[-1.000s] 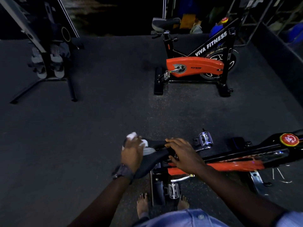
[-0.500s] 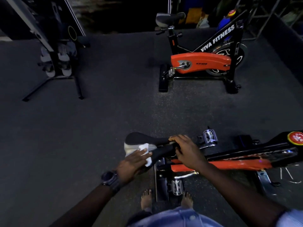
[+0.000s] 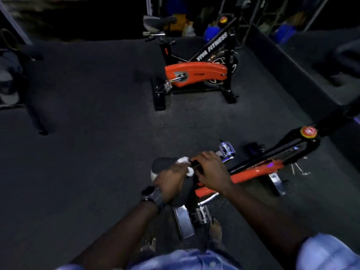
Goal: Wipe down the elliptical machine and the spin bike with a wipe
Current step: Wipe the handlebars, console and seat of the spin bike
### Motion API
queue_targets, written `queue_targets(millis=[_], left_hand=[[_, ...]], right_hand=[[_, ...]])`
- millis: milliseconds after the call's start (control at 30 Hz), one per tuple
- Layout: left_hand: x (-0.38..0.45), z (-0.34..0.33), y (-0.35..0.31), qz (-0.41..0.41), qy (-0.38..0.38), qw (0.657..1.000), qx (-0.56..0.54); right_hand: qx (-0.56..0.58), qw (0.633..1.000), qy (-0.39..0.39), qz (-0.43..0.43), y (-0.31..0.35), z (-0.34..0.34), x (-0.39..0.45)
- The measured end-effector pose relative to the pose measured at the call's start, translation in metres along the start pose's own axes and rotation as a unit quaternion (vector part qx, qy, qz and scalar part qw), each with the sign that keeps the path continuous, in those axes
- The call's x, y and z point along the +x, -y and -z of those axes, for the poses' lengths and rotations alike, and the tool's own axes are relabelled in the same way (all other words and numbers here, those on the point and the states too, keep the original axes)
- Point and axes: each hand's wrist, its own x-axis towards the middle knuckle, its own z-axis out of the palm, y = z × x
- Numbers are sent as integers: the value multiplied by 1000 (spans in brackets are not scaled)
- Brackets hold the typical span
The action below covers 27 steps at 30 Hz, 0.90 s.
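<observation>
Spin bike [image 3: 251, 168] stands directly below the person, its black saddle [image 3: 163, 164] nearest the body and its orange-panelled frame running off to the right of the saddle. On the saddle the left hand [image 3: 171, 182] presses a crumpled white wipe [image 3: 184, 160], fingers curled round it, likely to scrub the padding. Just right of the saddle, the right hand [image 3: 211, 170] grips its narrow nose, apparently to steady it. Beyond the saddle stands a second orange bike [image 3: 195, 74].
</observation>
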Motion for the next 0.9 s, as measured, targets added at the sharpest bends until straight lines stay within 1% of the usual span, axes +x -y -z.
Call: queue_targets(millis=[67, 100, 133, 167, 200, 267, 300, 367, 400, 467, 500, 567, 633, 667, 733, 833, 900], left_hand=[[-17, 17, 12, -40, -67, 996, 51], [-28, 24, 9, -50, -66, 996, 34], [-39, 31, 1, -33, -62, 997, -16], [-48, 29, -3, -23, -53, 997, -42], [-57, 27, -5, -43, -34, 998, -41], [-68, 14, 11, -157, 9, 987, 34], [-66, 14, 19, -183, 30, 982, 43], [-52, 25, 30, -162, 35, 984, 64], [-42, 34, 29, -126, 34, 990, 55], [-29, 43, 30, -49, 90, 993, 52], [-25, 52, 28, -37, 122, 990, 58], [-18, 62, 22, -37, 126, 990, 50], [-13, 81, 20, -25, 123, 992, 24], [-6, 95, 22, -9, 100, 995, -2], [15, 125, 32, 36, 33, 997, -58], [61, 178, 50, 32, -42, 994, -95], [93, 213, 68, 22, -90, 989, -112]], right_hand=[[40, 998, -16, -54, 20, 0, 1], [58, 995, -26, -79, 30, 4, 1], [65, 993, -32, -97, 38, 8, -1], [65, 992, -35, -106, 43, 14, -2], [66, 991, -38, -109, 46, 19, -3], [74, 990, -44, -114, 47, 25, -7], [78, 989, -47, -120, 47, 29, -9], [86, 986, -56, -131, 51, 30, -16], [93, 985, -59, -131, 53, 29, -18], [107, 982, -69, -141, 56, 26, -23], [117, 980, -70, -147, 59, 25, -23], [125, 978, -55, -159, 63, 24, -22], [130, 975, -69, -165, 76, 20, -19], [130, 974, -74, -169, 81, 20, -14], [124, 974, -75, -173, 91, 27, 8], [95, 972, -135, -167, 100, 52, 76], [80, 968, -157, -177, 109, 70, 129]])
